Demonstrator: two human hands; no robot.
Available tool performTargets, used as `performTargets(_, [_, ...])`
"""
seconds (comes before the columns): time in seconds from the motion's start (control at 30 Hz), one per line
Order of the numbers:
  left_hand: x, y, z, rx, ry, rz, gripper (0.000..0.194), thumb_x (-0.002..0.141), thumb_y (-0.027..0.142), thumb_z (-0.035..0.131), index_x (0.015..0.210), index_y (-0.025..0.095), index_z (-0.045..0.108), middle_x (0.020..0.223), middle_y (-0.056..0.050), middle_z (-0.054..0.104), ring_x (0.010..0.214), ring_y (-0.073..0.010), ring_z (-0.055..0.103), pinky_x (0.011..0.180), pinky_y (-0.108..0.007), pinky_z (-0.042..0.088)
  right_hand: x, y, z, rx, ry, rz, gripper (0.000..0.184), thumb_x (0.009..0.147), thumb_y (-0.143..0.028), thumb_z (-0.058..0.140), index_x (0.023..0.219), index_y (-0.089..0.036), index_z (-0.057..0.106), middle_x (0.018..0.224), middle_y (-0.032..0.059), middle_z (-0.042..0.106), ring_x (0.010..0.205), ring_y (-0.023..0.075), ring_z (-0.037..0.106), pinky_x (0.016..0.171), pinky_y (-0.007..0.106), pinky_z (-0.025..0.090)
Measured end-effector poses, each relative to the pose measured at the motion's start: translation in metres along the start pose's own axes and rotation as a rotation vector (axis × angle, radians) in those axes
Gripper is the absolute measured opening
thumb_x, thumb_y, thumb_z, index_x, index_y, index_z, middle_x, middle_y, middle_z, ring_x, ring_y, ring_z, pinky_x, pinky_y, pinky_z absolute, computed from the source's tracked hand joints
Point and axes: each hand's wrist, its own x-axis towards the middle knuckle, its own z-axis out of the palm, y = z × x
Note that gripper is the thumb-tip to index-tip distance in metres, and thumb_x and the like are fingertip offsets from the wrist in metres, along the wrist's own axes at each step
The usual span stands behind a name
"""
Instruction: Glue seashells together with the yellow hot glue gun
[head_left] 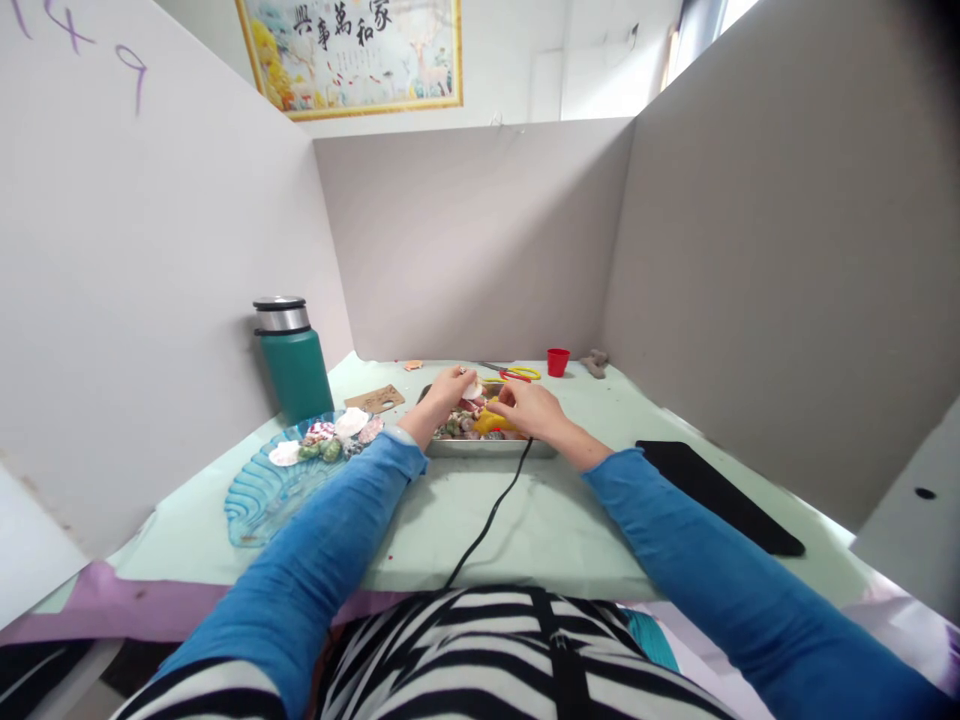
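Note:
A shallow metal tray (480,449) holds a mix of shells and a yellow object (491,419) whose kind I cannot make out. Over its left part, my left hand (448,392) is closed on a white shell (474,390). My right hand (531,408) reaches over the tray's right side, fingers bent down by the yellow object; whether they hold anything is hidden. To the left, a blue scalloped glass plate (259,500) carries several shells (321,440), white, pink and green.
A green bottle (294,365) stands at the left wall, near a brown card (375,399). Behind the tray are scissors (517,374), a red cup (557,362) and a grey lump (595,363). A black flat board (716,495) lies right; a black cable (491,515) crosses the front.

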Motion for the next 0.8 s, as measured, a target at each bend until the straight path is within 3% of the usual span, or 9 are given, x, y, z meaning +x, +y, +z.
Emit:
performTargets(0.17, [0.002,0.0,-0.001,-0.091,0.018,-0.078,0.022,0.087,0.033,0.059,0.08,0.014,0.052,0.067,-0.004,0.063,0.049,-0.0109,0.06,0.044,-0.02,0.045,-0.002,0.0,-0.001,-0.152,-0.111,0.075,0.028,0.069,-0.05,0.069,0.076,-0.023,0.064,0.075,0.0055,0.068,0.068,0.0199,0.059,0.055,0.027,0.032])
performTargets(0.33, [0.006,-0.005,-0.004,-0.174,0.037,-0.117,0.014,0.085,0.025,0.061,0.085,0.015,0.05,0.072,-0.002,0.061,0.056,-0.012,0.063,0.048,-0.021,0.049,0.0,0.007,-0.001,-0.118,-0.158,0.069,0.03,0.059,-0.047,0.076,0.069,-0.024,0.061,0.064,0.0011,0.062,0.062,0.0181,0.057,0.054,0.026,0.033])
performTargets(0.43, [0.003,-0.002,-0.005,-0.168,0.107,-0.109,0.012,0.085,0.024,0.059,0.087,0.017,0.05,0.073,-0.001,0.06,0.059,-0.0119,0.064,0.049,-0.02,0.048,0.002,0.008,0.0,-0.028,-0.164,0.099,0.022,0.064,-0.042,0.073,0.071,-0.024,0.061,0.064,0.0008,0.063,0.064,0.0191,0.058,0.056,0.027,0.035])
performTargets(0.53, [-0.004,0.007,-0.006,-0.107,0.217,-0.2,0.014,0.084,0.027,0.059,0.091,0.02,0.049,0.073,-0.001,0.061,0.051,-0.0105,0.059,0.047,-0.02,0.044,0.006,0.008,-0.001,0.073,-0.135,0.153,0.019,0.073,-0.04,0.066,0.068,-0.022,0.06,0.063,0.0023,0.063,0.065,0.0195,0.059,0.058,0.028,0.036])
performTargets(0.6, [-0.008,0.012,-0.006,-0.072,0.252,-0.26,0.016,0.084,0.03,0.057,0.094,0.021,0.049,0.072,-0.001,0.062,0.047,-0.0104,0.056,0.045,-0.02,0.04,0.008,0.007,-0.004,0.199,-0.064,0.218,0.02,0.074,-0.04,0.066,0.069,-0.021,0.059,0.061,0.0025,0.061,0.062,0.0184,0.057,0.057,0.028,0.037])
performTargets(0.7, [-0.009,0.013,-0.005,-0.069,0.239,-0.267,0.013,0.084,0.029,0.056,0.094,0.021,0.049,0.072,-0.001,0.062,0.047,-0.0102,0.055,0.044,-0.019,0.038,0.008,0.003,-0.012,0.601,0.056,0.327,0.029,0.068,-0.039,0.073,0.083,-0.019,0.058,0.059,-0.0016,0.055,0.051,0.0126,0.048,0.051,0.026,0.038])
performTargets(0.8, [-0.004,0.007,-0.004,-0.093,0.211,-0.185,0.007,0.085,0.024,0.055,0.088,0.019,0.05,0.073,0.0,0.059,0.051,-0.0101,0.057,0.047,-0.019,0.041,0.004,-0.002,-0.019,1.072,0.03,0.29,0.034,0.067,-0.035,0.074,0.09,-0.018,0.055,0.051,-0.0087,0.041,0.043,0.0069,0.035,0.046,0.024,0.038])
